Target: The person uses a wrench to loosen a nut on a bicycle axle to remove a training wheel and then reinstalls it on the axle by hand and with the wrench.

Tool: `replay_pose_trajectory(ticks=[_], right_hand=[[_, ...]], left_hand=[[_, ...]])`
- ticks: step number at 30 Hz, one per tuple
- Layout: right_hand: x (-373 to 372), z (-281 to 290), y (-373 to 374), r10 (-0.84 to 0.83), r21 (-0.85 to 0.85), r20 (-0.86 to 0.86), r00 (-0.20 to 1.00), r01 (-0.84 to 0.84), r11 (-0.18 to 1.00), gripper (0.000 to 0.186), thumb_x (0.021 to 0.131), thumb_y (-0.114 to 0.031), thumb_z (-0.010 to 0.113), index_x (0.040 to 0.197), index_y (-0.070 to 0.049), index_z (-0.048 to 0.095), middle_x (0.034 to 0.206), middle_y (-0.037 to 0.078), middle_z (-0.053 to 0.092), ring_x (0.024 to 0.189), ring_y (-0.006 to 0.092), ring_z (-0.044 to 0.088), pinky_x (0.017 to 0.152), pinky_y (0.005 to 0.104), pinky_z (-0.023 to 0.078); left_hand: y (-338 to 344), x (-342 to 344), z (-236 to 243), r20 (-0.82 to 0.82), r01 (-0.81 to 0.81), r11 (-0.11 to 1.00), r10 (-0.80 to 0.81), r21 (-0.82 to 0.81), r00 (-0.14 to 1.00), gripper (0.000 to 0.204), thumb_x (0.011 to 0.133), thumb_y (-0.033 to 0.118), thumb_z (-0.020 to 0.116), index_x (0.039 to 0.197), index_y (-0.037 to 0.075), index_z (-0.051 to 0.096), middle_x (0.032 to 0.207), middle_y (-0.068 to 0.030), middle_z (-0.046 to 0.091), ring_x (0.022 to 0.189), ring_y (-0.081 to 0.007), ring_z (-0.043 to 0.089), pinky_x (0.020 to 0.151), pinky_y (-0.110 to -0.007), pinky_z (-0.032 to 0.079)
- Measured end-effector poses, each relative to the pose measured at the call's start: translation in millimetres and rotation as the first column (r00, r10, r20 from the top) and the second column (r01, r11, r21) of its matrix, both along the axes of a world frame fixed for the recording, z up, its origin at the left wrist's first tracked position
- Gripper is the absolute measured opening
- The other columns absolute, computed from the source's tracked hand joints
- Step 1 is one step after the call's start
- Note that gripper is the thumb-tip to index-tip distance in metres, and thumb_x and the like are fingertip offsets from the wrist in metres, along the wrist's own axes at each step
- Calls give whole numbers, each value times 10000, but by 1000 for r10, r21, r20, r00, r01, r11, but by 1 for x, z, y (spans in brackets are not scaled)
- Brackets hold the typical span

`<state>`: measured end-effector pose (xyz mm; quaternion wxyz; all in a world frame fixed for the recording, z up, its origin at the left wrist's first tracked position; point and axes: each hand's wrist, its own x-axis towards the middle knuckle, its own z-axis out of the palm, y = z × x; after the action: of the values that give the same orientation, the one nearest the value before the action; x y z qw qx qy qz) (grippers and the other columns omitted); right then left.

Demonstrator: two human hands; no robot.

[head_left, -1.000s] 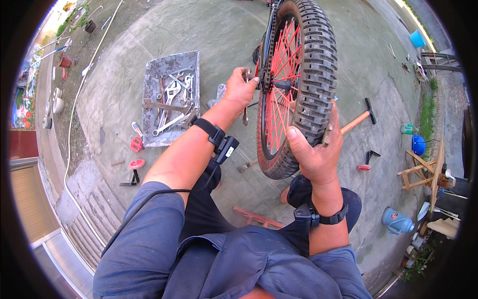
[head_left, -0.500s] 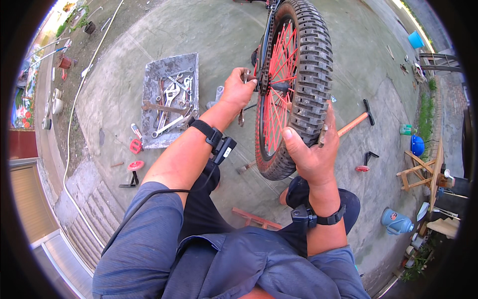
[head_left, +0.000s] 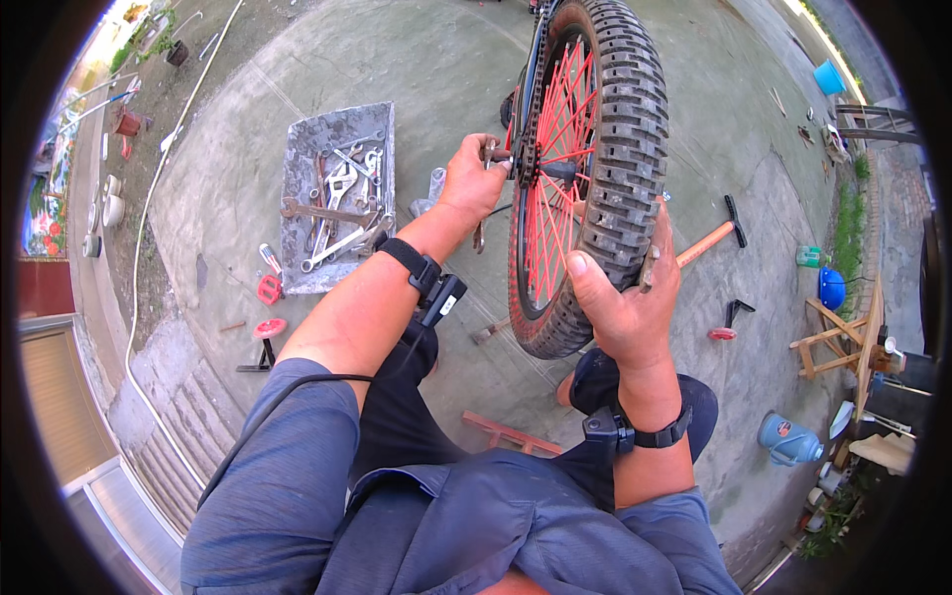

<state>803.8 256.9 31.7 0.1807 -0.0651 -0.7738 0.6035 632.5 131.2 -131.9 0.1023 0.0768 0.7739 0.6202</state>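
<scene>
A bicycle wheel with a knobbly black tyre (head_left: pixel 627 129) and red spokes (head_left: pixel 555 233) stands before me, its chain and sprocket at the hub's left. My left hand (head_left: pixel 473 178) is closed at the axle end, around a rusty wrench (head_left: pixel 480 236) whose lower end hangs below the fingers. The tyre's lower right side rests in my right hand (head_left: pixel 632 297), thumb on the near tread and fingers partly hidden behind. By those fingers a short brownish metal piece (head_left: pixel 649 269) sticks out; I cannot make out its kind.
Left of the wheel is a grey tray (head_left: pixel 297 198) of wrenches. A hammer (head_left: pixel 706 244) with an orange handle lies to the right. Two red-and-black pedal pieces (head_left: pixel 269 329) (head_left: pixel 723 334), a brush (head_left: pixel 490 331) and a red frame piece (head_left: pixel 511 436) are on the floor.
The wheel's upper part and my right hand have shifted very slightly to the right. My left hand keeps its hold at the axle.
</scene>
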Motion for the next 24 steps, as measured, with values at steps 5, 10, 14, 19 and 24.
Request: replay_pose_trajectory(ticks=[5, 10, 14, 19, 24], right_hand=[[0, 2, -1, 0, -2, 9, 1000, 0, 1000, 709, 737, -184, 757, 1334, 12, 429, 1125, 106, 631, 975, 165, 615, 876, 307, 487], [0, 4, -1, 1, 27, -21, 1000, -1, 1000, 592, 781, -202, 733, 1267, 26, 482, 1099, 94, 651, 958, 137, 608, 867, 288, 477], [-1, 2, -2, 17, 19, 12, 1000, -18, 1000, 772, 714, -171, 774, 1365, 13, 403, 1146, 116, 612, 990, 181, 611, 890, 313, 486], [0, 0, -2, 18, 32, -27, 999, -17, 999, 763, 730, -184, 777, 1366, 11, 402, 1150, 116, 604, 990, 183, 606, 885, 313, 485], [0, 2, -4, 8, 7, -13, 1000, -8, 1000, 764, 734, -178, 777, 1366, 21, 397, 1144, 115, 605, 985, 178, 603, 881, 312, 488]], left_hand=[[0, 0, 4, 23, -3, 1000, 3, -2, 1000, 409, 853, 33, 637, 1229, -46, 496, 1099, -143, 661, 1018, -178, 616, 890, -291, 490], [6, -6, 4, -8, -107, 990, 106, -90, 994, 366, 861, 128, 660, 1174, -37, 567, 1011, -122, 663, 928, -157, 611, 822, -288, 495], [3, -17, 2, 27, -114, 987, 118, -114, 993, 351, 856, 196, 647, 1115, -33, 589, 952, -150, 671, 884, -221, 637, 815, -337, 501], [-19, -24, 16, 245, -128, 990, 139, -59, 960, 305, 926, 217, 549, 1121, -17, 559, 884, -106, 662, 665, -154, 585, 585, -298, 463], [-42, -28, 61, 185, -175, 979, 154, 101, 971, 255, 982, 207, 458, 1105, -12, 501, 909, -134, 647, 680, -169, 641, 524, -271, 448]])
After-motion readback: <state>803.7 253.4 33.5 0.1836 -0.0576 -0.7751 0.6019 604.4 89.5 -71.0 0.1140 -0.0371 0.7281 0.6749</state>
